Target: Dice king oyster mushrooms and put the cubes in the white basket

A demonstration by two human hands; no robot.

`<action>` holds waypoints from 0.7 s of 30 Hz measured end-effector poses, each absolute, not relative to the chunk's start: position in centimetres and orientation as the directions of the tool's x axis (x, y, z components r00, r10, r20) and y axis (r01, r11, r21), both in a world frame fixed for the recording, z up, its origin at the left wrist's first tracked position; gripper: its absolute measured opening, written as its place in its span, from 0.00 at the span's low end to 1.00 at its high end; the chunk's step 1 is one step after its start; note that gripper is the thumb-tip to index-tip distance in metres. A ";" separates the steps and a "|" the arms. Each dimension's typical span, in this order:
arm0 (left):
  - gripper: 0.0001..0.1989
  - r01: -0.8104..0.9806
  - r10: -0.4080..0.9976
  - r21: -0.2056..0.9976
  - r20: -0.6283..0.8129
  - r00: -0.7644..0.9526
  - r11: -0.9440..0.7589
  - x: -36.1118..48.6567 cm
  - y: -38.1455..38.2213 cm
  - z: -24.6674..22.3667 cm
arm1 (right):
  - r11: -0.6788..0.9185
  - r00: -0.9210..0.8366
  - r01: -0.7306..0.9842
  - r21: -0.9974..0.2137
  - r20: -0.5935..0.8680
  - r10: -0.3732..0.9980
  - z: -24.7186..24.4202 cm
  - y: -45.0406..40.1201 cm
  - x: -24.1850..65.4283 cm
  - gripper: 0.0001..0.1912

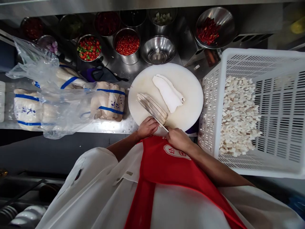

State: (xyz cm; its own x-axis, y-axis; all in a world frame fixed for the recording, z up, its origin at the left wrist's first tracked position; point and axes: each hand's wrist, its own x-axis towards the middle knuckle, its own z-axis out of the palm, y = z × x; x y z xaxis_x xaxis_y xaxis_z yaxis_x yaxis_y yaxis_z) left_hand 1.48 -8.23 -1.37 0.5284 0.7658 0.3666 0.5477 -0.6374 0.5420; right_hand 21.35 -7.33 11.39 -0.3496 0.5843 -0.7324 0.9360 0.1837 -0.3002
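Gripping the knife [163, 126] at the near edge of the round white board [192, 92], the right hand [177, 138] has its fingers wrapped around the handle! Over to the left hand [148, 127]: fingers bunched narrow, right by the blade and the near end of a sliced pale piece [158, 109]; whether they pinch it, I can't tell. Beyond lies a second, whole-looking pale piece [168, 92], flat on the board. Now the lettering: the red apron [154, 162] wears a white-outlined badge [176, 152] with characters too small to read surely, and blue-banded packs [111, 101] at left carry blue Chinese characters, also hard to make out. At right, chopped pale bits [239, 117] heap inside a white slotted basket [211, 95].
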 end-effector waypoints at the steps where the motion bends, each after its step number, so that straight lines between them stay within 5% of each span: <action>1: 0.07 0.547 0.764 0.541 0.363 0.533 -0.639 1.4 -8.2 -1.4 | 0.180 -0.360 0.931 -0.317 -0.719 0.595 11.1 -7.5 21.3 0.23; 8: 0.08 0.578 0.784 0.537 0.329 0.527 -0.614 1.4 -8.3 -1.5 | 0.036 -0.498 0.806 -0.590 -0.645 0.579 10.3 -7.4 22.6 0.38; 21: 0.11 0.636 0.762 0.428 0.262 0.593 -0.642 0.6 -7.4 0.0 | 0.001 -0.532 0.657 -0.754 -0.462 0.710 15.7 -7.6 24.6 0.33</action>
